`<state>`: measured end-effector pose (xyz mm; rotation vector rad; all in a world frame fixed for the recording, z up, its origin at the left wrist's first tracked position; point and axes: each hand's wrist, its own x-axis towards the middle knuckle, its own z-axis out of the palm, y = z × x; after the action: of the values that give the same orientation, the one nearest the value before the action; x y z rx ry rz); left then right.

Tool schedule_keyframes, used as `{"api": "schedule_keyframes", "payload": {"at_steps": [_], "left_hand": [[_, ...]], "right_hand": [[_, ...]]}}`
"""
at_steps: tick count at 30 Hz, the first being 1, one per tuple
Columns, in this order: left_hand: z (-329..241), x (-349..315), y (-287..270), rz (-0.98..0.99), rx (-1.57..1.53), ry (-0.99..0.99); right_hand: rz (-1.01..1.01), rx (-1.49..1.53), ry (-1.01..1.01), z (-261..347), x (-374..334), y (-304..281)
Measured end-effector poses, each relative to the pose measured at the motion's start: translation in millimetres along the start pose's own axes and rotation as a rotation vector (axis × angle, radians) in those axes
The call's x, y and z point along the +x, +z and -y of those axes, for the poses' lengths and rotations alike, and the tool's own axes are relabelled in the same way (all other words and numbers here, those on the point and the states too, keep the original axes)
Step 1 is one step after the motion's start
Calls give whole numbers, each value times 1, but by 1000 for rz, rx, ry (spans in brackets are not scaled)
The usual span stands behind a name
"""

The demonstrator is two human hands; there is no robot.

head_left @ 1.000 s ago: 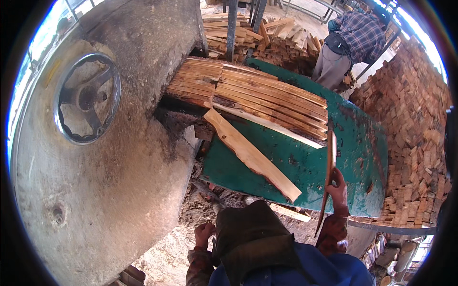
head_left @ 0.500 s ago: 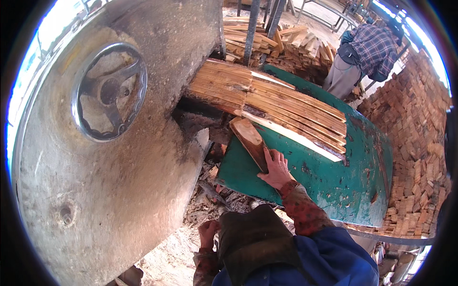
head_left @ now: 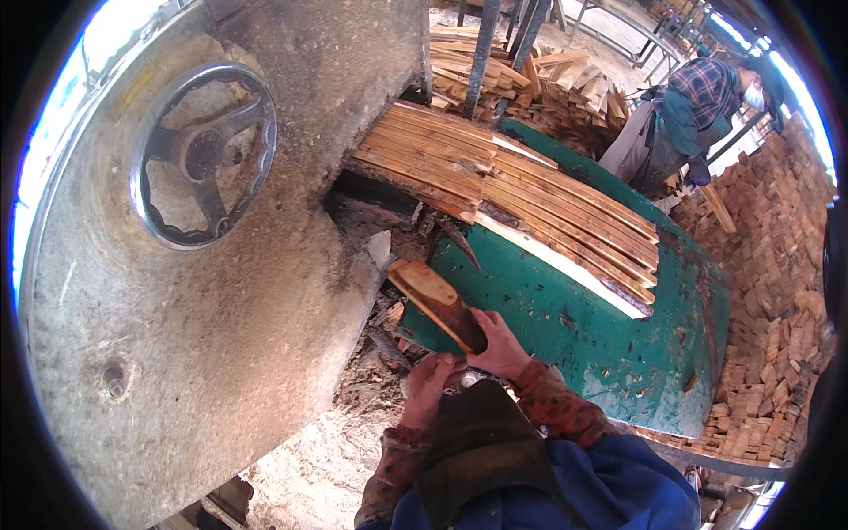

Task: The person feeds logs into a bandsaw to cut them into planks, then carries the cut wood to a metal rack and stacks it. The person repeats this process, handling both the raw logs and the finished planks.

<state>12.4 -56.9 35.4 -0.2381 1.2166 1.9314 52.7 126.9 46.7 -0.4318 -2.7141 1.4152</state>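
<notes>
A short wooden slab (head_left: 430,296) with a pale cut face and a dark bark-like end is tilted over the near left edge of the green metal table (head_left: 565,344). My right hand (head_left: 502,346) is closed around the slab's near end. Just left of it, my left hand (head_left: 430,386) has its fingers bent together by that same end. Whether they grip the slab is hidden. Ahead lies a row of long sawn strips (head_left: 565,216), side by side on the table and reaching back to the machine opening.
A large worn machine panel (head_left: 291,353) with a handwheel (head_left: 205,155) stands at the left. Stacked wood pieces (head_left: 777,309) fill the right side, and loose strips (head_left: 574,88) are heaped behind. A co-worker (head_left: 698,110) bends over at the far right. Sawdust and scraps (head_left: 375,389) lie below.
The slab has come off the table toward me and left in my right hand. My left hand has risen to its near end. The co-worker has turned, and a wood piece shows below their hands.
</notes>
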Motion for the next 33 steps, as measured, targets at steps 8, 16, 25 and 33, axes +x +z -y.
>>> {"api": "schedule_keyframes", "payload": {"at_steps": [8, 16, 25, 33], "left_hand": [[1, 24, 7, -69, -76, -70], [-11, 28, 12, -84, -85, -44], [3, 37, 8, -163, 21, -35], [-2, 33, 2, -224, 129, 57]], "right_hand": [[65, 35, -99, 5, -4, 22], [69, -238, -268, 27, 38, -24], [-111, -604, -270, 13, 164, -11], [68, -470, -108, 4, 127, -23]]}}
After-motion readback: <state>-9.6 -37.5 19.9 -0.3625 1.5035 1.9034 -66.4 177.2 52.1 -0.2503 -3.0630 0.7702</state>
